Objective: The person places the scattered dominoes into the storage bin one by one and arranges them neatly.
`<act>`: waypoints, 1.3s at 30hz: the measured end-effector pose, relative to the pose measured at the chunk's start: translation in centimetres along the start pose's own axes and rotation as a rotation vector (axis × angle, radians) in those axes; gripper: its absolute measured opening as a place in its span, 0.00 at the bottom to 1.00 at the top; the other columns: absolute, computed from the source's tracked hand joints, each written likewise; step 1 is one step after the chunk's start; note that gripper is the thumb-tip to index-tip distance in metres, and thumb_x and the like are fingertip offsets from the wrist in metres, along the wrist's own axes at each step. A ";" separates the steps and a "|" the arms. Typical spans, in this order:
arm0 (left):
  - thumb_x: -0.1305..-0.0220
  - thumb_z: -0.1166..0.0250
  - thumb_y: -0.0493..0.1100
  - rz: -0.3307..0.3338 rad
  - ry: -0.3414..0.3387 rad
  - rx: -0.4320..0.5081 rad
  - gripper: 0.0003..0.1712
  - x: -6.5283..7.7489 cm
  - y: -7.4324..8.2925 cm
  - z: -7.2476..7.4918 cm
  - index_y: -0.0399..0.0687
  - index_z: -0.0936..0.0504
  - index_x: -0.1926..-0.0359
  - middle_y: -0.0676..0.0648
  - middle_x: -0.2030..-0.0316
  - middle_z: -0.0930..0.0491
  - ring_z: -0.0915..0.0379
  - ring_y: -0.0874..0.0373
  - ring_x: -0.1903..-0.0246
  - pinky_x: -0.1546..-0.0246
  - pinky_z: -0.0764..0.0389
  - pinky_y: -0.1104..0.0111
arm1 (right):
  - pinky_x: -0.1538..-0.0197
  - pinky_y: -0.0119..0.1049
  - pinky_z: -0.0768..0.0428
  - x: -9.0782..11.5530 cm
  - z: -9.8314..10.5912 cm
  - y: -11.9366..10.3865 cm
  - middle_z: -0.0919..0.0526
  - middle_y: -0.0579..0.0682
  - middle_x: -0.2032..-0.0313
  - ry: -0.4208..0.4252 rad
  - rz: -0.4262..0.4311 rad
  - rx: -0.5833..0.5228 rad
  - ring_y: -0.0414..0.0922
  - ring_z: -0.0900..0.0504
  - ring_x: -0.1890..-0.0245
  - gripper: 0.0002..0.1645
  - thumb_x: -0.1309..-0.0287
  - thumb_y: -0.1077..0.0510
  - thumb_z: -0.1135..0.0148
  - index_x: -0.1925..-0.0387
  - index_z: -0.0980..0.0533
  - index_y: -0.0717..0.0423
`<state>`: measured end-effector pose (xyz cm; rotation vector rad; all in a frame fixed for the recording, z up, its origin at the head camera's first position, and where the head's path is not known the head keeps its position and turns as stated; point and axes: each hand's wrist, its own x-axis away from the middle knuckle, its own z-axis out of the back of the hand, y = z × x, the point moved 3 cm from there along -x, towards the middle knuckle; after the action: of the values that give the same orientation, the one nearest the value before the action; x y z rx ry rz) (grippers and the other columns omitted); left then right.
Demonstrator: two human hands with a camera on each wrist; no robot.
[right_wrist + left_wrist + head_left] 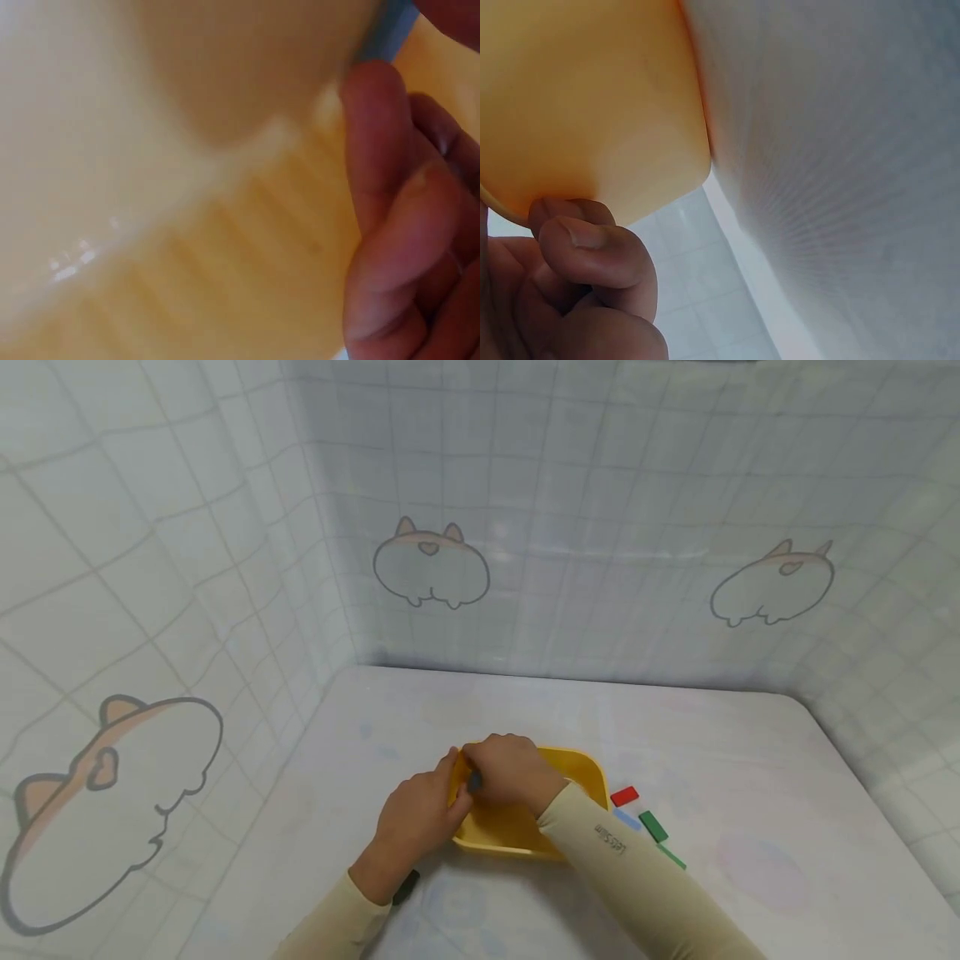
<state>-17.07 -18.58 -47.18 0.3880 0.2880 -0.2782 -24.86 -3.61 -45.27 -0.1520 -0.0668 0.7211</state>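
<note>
A yellow plastic basin stands on the table in front of me. My left hand grips its left rim, the thumb on the inner side. Seen from the left wrist, the curled fingers lie against the basin's outer wall. Reaching inside near the far left corner, my right hand pinches a small dark blue-grey piece. Only a blue-grey edge of that piece shows in the right wrist view, beside the curled fingers; its full shape is hidden.
Right of the basin lie small flat pieces: a red one, a light blue one, a green one and a thin green one. A dark object lies partly under my left wrist. Grid-patterned curtains enclose the table.
</note>
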 end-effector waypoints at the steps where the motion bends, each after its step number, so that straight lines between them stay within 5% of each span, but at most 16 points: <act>1: 0.28 0.40 0.51 0.002 -0.003 -0.001 0.34 0.0 0.0 0.0 0.38 0.27 0.27 0.56 0.86 0.38 0.44 0.62 0.89 0.88 0.40 0.67 | 0.71 0.38 0.24 0.0 -0.1 0.0 0.24 0.36 0.77 -0.001 0.002 0.004 0.41 0.25 0.76 0.09 0.40 0.49 0.28 0.60 0.19 0.42; 19: 0.27 0.39 0.50 -0.007 -0.010 0.017 0.35 -0.1 0.5 -0.2 0.35 0.28 0.26 0.56 0.87 0.39 0.49 0.64 0.89 0.88 0.43 0.69 | 0.72 0.39 0.24 0.8 0.4 0.0 0.22 0.34 0.74 -0.004 -0.028 -0.019 0.41 0.24 0.75 0.13 0.40 0.45 0.28 0.54 0.16 0.39; 28: 0.27 0.41 0.47 -0.049 0.008 0.003 0.34 -0.1 0.6 -0.2 0.33 0.29 0.26 0.56 0.86 0.39 0.49 0.63 0.88 0.87 0.42 0.69 | 0.70 0.39 0.22 1.6 1.8 0.3 0.19 0.33 0.70 -0.028 -0.038 -0.062 0.40 0.22 0.72 0.25 0.45 0.39 0.23 0.48 0.15 0.41; 39: 0.26 0.40 0.49 0.031 -0.052 0.009 0.36 -0.1 0.4 -0.3 0.34 0.30 0.25 0.53 0.86 0.37 0.47 0.60 0.89 0.87 0.41 0.68 | 0.68 0.41 0.22 4.6 5.1 1.5 0.12 0.39 0.58 0.043 -0.101 -0.042 0.42 0.20 0.66 0.31 0.44 0.37 0.25 0.42 0.17 0.42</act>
<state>-17.12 -18.05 -47.25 0.3933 0.2298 -0.2591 -22.98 1.09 -40.42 -0.2024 -0.0482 0.6157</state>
